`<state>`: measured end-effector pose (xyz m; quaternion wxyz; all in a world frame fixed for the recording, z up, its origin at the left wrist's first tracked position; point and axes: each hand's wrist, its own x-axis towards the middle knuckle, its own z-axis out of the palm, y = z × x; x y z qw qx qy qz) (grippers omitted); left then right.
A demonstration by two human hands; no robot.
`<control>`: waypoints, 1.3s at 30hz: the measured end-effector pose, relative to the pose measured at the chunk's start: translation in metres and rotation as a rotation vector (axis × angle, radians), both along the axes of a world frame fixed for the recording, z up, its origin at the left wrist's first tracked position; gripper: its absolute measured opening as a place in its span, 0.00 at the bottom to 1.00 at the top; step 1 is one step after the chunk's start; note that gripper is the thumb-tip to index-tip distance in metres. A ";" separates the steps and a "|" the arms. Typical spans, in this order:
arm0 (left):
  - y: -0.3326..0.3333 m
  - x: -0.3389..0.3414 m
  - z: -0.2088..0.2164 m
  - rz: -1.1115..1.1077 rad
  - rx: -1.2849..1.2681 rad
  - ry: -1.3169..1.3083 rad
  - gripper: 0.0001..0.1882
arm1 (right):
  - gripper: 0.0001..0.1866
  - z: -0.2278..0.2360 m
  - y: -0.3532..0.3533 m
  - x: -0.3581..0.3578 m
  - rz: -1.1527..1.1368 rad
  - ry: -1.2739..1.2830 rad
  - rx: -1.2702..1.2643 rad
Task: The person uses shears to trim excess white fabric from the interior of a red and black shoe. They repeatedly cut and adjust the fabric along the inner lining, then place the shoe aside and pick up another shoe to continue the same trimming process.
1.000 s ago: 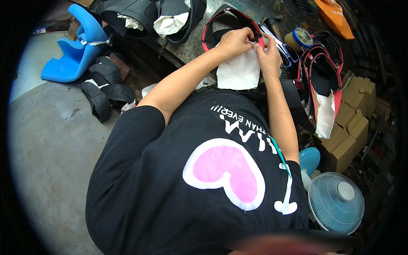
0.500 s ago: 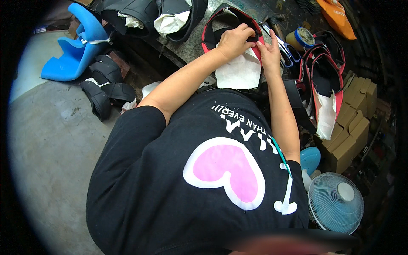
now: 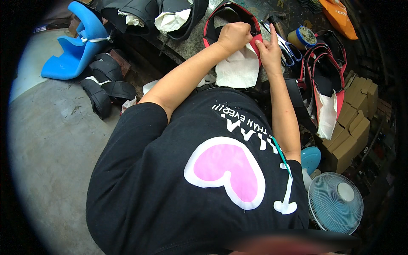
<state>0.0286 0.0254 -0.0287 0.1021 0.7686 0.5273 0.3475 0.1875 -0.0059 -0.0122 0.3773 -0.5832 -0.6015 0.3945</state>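
Observation:
A curved black piece with red trim (image 3: pixel 207 30) sits on the work surface in front of me, a white cloth (image 3: pixel 238 72) hanging from its near side toward my shirt. My left hand (image 3: pixel 233 38) is closed over the inside of the piece, above the cloth; whatever its fingers hold is hidden. At the right edge, my right hand (image 3: pixel 270 51) has its thumb against the red trim and its index finger stretched upward. Its other fingers seem curled at the rim. Just right of that hand lie scissors with blue handles (image 3: pixel 293 54).
Black padded pieces stuffed with white cloth (image 3: pixel 172 21) stand at the back left. A blue foam piece (image 3: pixel 80 46) is farther left. A jar with a blue rim (image 3: pixel 302 37), similar red-trimmed pieces (image 3: pixel 323 78), cardboard boxes (image 3: pixel 350 127) and a fan (image 3: pixel 335 202) are on the right.
My left hand's fingers have folded into a tighter fist and turned over the piece. My right index finger points up a little more. The cloth has shifted slightly.

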 end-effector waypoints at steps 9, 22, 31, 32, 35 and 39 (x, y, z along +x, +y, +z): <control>-0.004 -0.014 0.006 -0.161 -0.270 -0.165 0.10 | 0.48 -0.012 0.016 0.003 -0.019 0.058 -0.099; 0.001 -0.019 0.004 -0.175 -0.365 -0.079 0.10 | 0.48 -0.014 0.021 -0.004 -0.065 -0.065 -0.057; -0.007 -0.007 0.005 -0.090 -0.237 -0.088 0.09 | 0.48 -0.026 0.028 -0.005 -0.116 0.073 -0.131; -0.007 -0.006 0.005 -0.077 -0.238 -0.074 0.09 | 0.48 -0.028 0.030 -0.004 -0.113 0.071 -0.133; -0.008 -0.005 0.004 -0.056 -0.204 -0.035 0.09 | 0.50 -0.031 0.032 -0.002 -0.098 0.012 -0.063; -0.008 -0.004 -0.001 -0.076 -0.116 -0.018 0.07 | 0.50 -0.027 0.026 -0.001 -0.037 -0.075 -0.025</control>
